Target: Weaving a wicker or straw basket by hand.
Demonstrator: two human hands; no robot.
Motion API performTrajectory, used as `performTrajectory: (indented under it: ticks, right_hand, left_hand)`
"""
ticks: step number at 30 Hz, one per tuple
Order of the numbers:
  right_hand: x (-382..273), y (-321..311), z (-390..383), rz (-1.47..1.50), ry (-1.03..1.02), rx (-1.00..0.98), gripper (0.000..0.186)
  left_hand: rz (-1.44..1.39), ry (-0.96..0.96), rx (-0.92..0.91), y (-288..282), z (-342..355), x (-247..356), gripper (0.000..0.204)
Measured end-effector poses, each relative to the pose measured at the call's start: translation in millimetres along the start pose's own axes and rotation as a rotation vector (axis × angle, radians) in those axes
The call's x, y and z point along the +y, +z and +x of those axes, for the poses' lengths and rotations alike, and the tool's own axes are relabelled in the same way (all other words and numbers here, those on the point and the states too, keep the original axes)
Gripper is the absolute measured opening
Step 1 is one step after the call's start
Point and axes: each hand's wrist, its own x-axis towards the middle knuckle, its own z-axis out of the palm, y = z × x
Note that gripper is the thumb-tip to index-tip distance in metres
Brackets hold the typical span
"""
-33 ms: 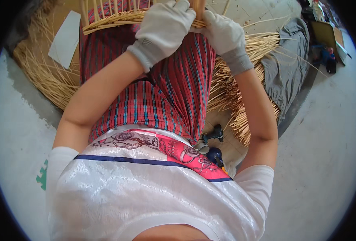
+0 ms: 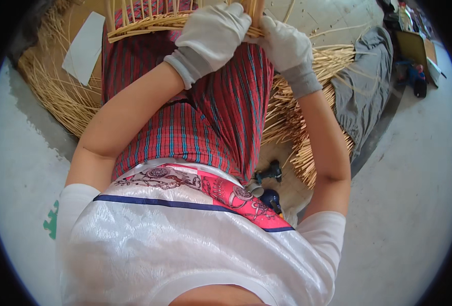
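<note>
A wicker basket frame, woven of pale willow rods with upright stakes, lies over my lap at the top edge; its far part is cut off. My gloved left hand is closed on its woven rim, fingers curled beside a thicker wooden post. On the post's other side my gloved right hand is closed against the same corner. The fingertips of both hands are partly hidden, so the exact strand they pinch cannot be made out.
Loose willow rods spread at the left beside a white sheet. A thick rod bundle lies at right, partly under a grey cloth. A power drill rests near my right hip. Other tools sit farther right.
Both hands keep hold of the basket corner; the left has shifted very slightly right and down. A thin loose strand over the grey cloth has swung and is blurred.
</note>
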Motion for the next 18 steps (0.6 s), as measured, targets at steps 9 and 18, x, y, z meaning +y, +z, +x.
performTrajectory:
  ticks: [9,18]
  right_hand:
    - [-13,11,-17,0.069,0.083,0.026,0.028]
    - [-9,-15,-26,0.330,0.062,-0.005,0.018]
  left_hand:
    - [-0.209,-0.129,-0.025,2,-10,7,0.029]
    - [-0.983,-0.603,-0.428,-22,33,12,0.052]
